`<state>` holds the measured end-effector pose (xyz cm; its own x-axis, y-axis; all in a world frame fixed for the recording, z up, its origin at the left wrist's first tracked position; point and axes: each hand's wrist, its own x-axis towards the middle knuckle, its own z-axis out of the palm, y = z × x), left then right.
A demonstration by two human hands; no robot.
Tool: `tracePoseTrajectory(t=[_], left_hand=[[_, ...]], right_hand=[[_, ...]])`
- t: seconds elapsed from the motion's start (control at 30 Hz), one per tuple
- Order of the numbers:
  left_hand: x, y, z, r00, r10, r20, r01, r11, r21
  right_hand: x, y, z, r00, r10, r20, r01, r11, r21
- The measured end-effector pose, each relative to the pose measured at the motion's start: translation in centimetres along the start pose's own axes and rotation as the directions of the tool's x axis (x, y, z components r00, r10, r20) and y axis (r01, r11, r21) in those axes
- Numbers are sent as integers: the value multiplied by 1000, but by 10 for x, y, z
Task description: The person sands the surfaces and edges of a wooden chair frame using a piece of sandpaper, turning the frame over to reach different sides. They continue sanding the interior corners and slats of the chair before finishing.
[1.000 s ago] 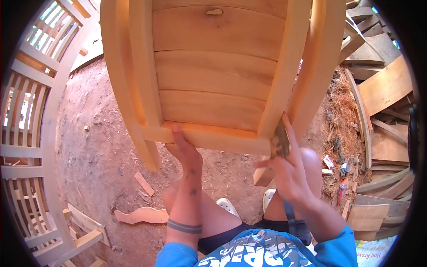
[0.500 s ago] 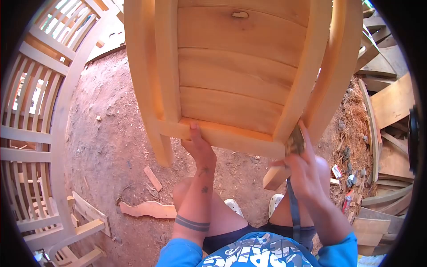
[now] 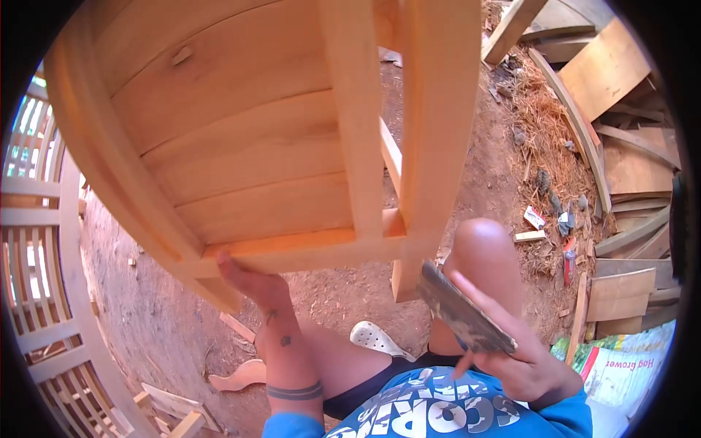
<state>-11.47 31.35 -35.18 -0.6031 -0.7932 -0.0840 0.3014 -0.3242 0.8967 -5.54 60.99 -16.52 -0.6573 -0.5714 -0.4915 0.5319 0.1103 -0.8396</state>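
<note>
A pale wooden furniture frame (image 3: 438, 131) tilts up in front of me, with a slatted panel (image 3: 248, 157) inside it and a knot mark near the panel's top. My left hand (image 3: 257, 287) grips the lower rail (image 3: 314, 257) at its left end, thumb over the upper side. In my right hand (image 3: 522, 358) is a flat, worn grey-brown sanding block (image 3: 467, 306), held near my raised knee. The block is just right of and below the frame's lower right corner, seemingly apart from the wood. Part of my right hand's grip is hidden behind the block.
Slatted wooden furniture (image 3: 44, 270) stands along the left. On the right lie offcuts and boards (image 3: 606, 69), wood shavings (image 3: 537, 109) and a printed sack (image 3: 628, 372). A wavy wooden piece (image 3: 239, 375) rests on the dirt floor (image 3: 139, 292) near my left arm.
The frame has shifted left and tilted in my view, with my left hand still on its rail. My right hand has drawn the block away from the right upright, down toward my body.
</note>
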Motion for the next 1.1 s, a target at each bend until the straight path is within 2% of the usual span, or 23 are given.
tracePoseTrajectory(t=[0.1, 0.23, 0.33, 0.43, 0.53, 0.57, 0.67, 0.7, 0.77, 0.87, 0.97, 1.03, 1.1], left_hand=[[-3, 2, 4, 1000, -5, 19, 4, 1000, 19], [-7, 4, 9, 999, -42, 32, 42, 999, -4], [-3, 2, 4, 999, -17, 49, 17, 1000, 0], [0, 0, -2, 998, -21, 65, 23, 999, -27], [0, -2, -11, 996, 5, 89, -8, 999, 36], [0, -2, -14, 995, 18, 102, -26, 997, 74], [1, -3, -16, 991, 37, 125, -51, 993, 109], [0, -2, -14, 992, 1, 126, -10, 998, 65], [-3, 0, -12, 989, -73, 127, 76, 997, -22], [-2, 0, -13, 996, -85, 33, 84, 996, 43], [0, -4, -12, 999, 52, -4, -50, 985, 164], [-1, -7, -10, 995, 96, -40, -83, 965, 250], [-2, -6, -10, 998, 58, -12, -55, 978, 200]], right_hand=[[-5, 24, -21, 993, 75, 86, -82, 993, 89], [11, 54, -28, 951, 78, 301, -125, 982, 139], [19, 77, -27, 927, 74, 368, -168, 958, 232], [22, 94, -30, 953, -165, 256, 133, 981, 139], [26, 96, -41, 948, -66, 310, -8, 973, 232], [30, 99, -40, 949, -242, 203, 207, 962, 177], [32, 104, -45, 961, -190, 200, 130, 952, 278], [33, 108, -46, 953, -241, 183, 190, 948, 255], [35, 113, -47, 950, -247, 192, 183, 936, 300], [37, 115, -50, 928, -286, 239, 195, 919, 344], [36, 114, -50, 933, -272, 236, 145, 884, 445], [35, 113, -50, 932, -273, 237, 128, 863, 489], [34, 110, -51, 928, -277, 248, 113, 847, 520]])
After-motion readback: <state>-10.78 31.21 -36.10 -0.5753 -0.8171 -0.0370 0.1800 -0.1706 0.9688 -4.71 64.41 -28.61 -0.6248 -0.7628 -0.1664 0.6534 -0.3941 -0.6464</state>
